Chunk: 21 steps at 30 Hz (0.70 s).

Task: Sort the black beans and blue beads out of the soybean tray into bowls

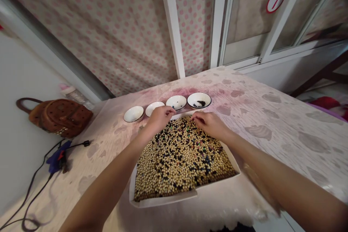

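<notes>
A white box (163, 202) full of small round beads (179, 163), mostly tan and black with a few coloured ones, lies in front of me. Over its far left part is my left hand (161, 116), thumb and fingers pinched together close to the bowls. My right hand (206, 121) is at the far right part, its fingers curled in at the beads. Whatever either hand pinches is too small to make out. Behind the box stands a white bowl (195, 96) with black beads, beside another bowl (174, 100) holding a few dark beads.
Further left are two more white bowls, one nearest the wall (133, 115) and one partly behind my left hand (152, 107). A brown bag (65, 116) and a blue glue gun (57, 157) with a cable lie on the left of the patterned tablecloth (282, 130). Curtained windows border the back.
</notes>
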Each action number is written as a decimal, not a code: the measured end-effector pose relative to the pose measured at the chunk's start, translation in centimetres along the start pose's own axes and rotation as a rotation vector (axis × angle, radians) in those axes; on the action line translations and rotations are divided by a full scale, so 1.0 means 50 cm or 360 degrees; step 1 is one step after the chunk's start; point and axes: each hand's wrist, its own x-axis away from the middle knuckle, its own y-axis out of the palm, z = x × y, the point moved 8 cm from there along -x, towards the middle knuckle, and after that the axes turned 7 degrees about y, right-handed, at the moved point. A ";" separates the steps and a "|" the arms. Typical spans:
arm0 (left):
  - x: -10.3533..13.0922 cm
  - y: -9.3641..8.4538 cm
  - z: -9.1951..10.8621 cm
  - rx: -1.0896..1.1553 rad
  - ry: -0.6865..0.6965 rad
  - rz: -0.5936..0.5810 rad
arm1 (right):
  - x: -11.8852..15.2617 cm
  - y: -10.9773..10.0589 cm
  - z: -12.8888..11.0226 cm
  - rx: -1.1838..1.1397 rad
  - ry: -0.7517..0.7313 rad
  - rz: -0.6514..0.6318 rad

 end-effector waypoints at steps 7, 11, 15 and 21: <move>0.091 0.078 0.122 0.0289 0.0280 -0.0413 | -0.001 0.002 0.011 0.0019 0.0090 -0.0006; 0.098 0.099 0.157 0.0212 0.0440 -0.0503 | -0.002 0.002 0.012 -0.0012 0.0085 -0.0011; 0.096 0.105 0.170 0.0086 0.0541 -0.0507 | -0.002 -0.001 0.007 0.0010 0.0044 0.0002; 0.091 0.121 0.170 -0.0040 0.0550 -0.0515 | -0.001 -0.001 0.006 0.0071 0.0030 0.0019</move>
